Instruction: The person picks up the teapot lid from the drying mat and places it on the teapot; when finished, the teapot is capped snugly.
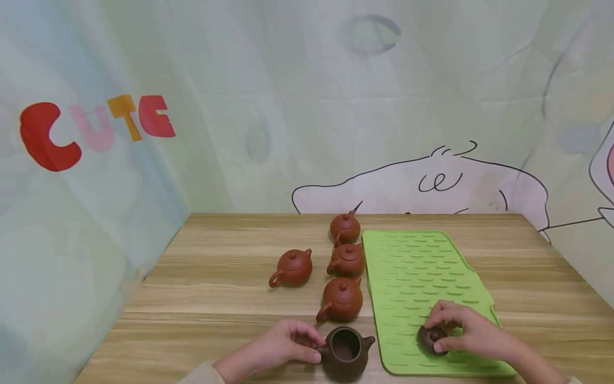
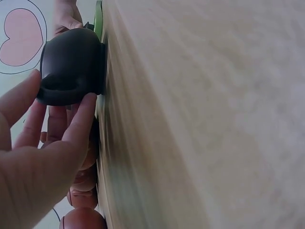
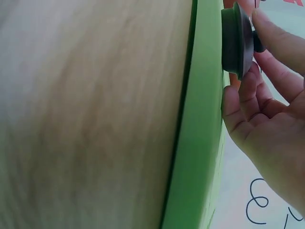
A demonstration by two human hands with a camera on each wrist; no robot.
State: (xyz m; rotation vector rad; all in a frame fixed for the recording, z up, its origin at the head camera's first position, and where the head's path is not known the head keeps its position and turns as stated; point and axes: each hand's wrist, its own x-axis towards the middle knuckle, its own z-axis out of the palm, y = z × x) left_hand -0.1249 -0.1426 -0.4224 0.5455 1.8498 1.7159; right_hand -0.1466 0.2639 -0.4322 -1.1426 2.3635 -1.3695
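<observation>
At the table's front, a dark brown teapot point(image 1: 346, 369) stands upright without its lid, its round opening facing up and its spout pointing right. My left hand point(image 1: 290, 343) pinches its handle point(image 2: 62, 95) between thumb and fingers. To the right, the dark lid point(image 1: 426, 340) lies on the green mat point(image 1: 408, 298) with its knob up. The thumb and fingers of my right hand point(image 1: 472, 332) hold this lid by its edge. In the right wrist view the lid point(image 3: 232, 43) sits with its underside against the mat.
Three reddish-brown teapots, near point(image 1: 342, 301), middle point(image 1: 349, 261) and far point(image 1: 345, 228), line the mat's left edge. Another reddish-brown teapot point(image 1: 295, 268) stands left of them. All four wear lids. A printed curtain point(image 1: 240, 106) hangs behind the wooden table point(image 1: 216, 266).
</observation>
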